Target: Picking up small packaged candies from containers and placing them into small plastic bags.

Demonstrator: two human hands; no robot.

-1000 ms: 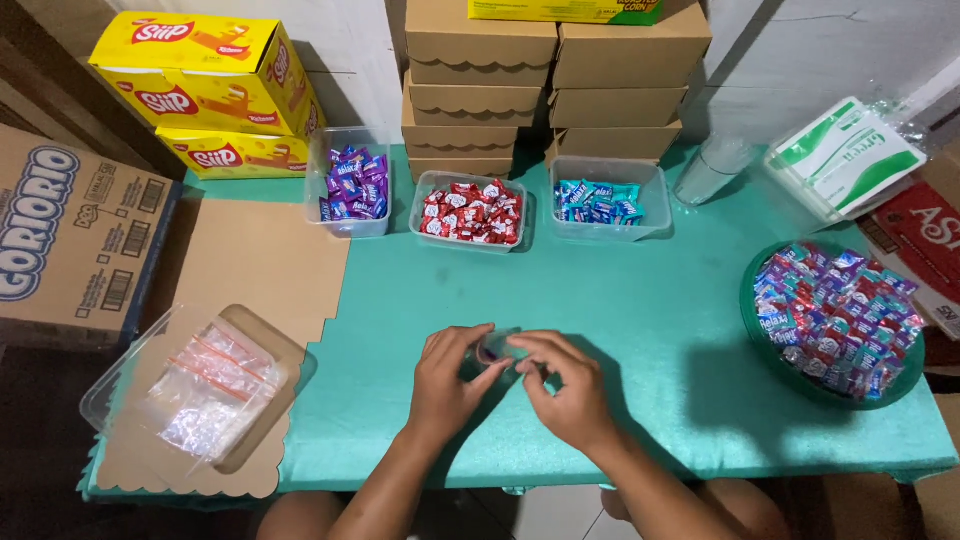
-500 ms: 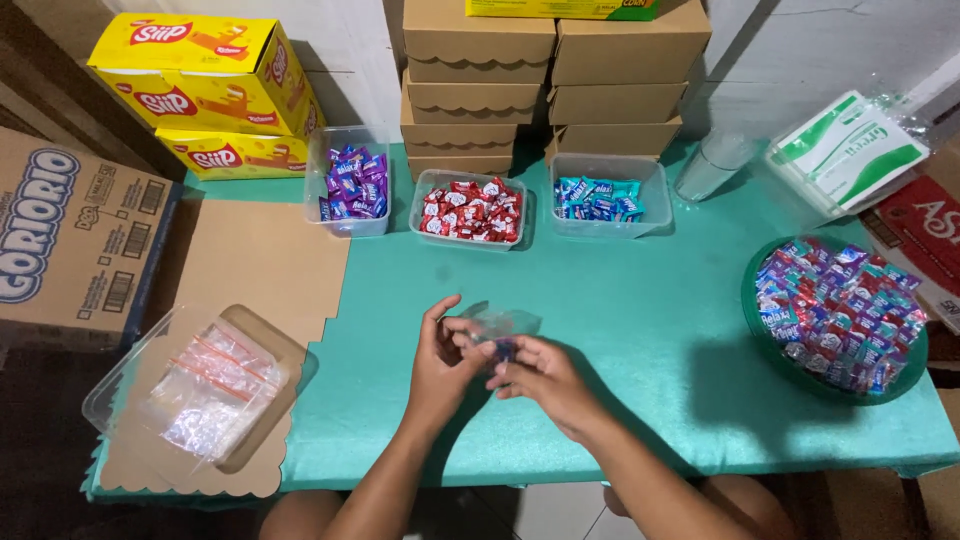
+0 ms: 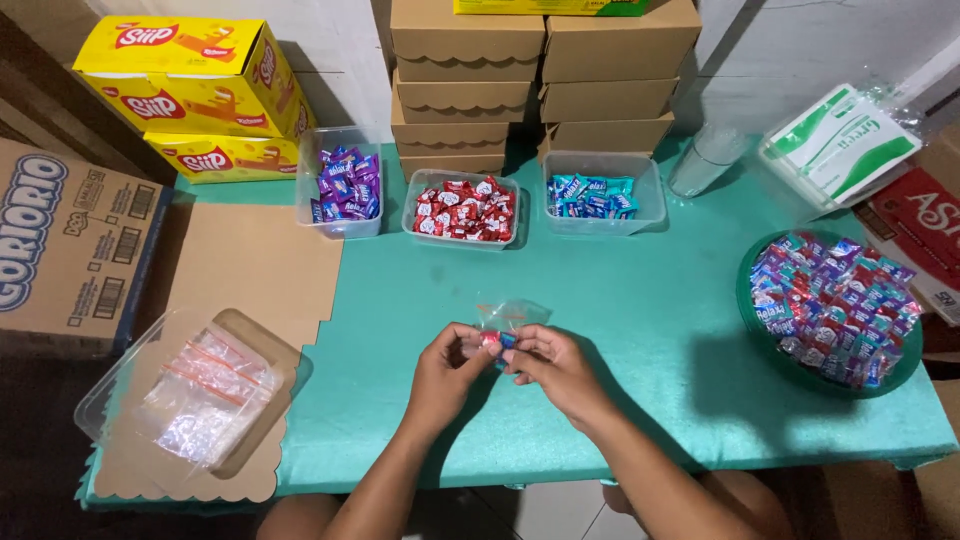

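My left hand [image 3: 446, 377] and my right hand [image 3: 556, 372] meet over the teal table [image 3: 620, 330], both pinching a small clear zip bag [image 3: 507, 318]. Wrapped candies [image 3: 494, 342], red and blue, show between my fingertips at the bag's lower end. The bag's open top stands up toward the far side. Three clear tubs stand further back: purple candies [image 3: 345, 188], red candies [image 3: 463, 211] and blue candies [image 3: 592, 196].
A green round basket [image 3: 790, 365] of mixed candies sits at the right. A clear tray of empty zip bags [image 3: 200, 390] lies on cardboard at the left. Stacked brown boxes [image 3: 530, 70], yellow boxes [image 3: 190, 90] and a large carton [image 3: 65, 245] line the back and left.
The bag has been turned upright between my hands, and candies now sit at its lower end. Both hands have closed in together and shifted slightly nearer to me.
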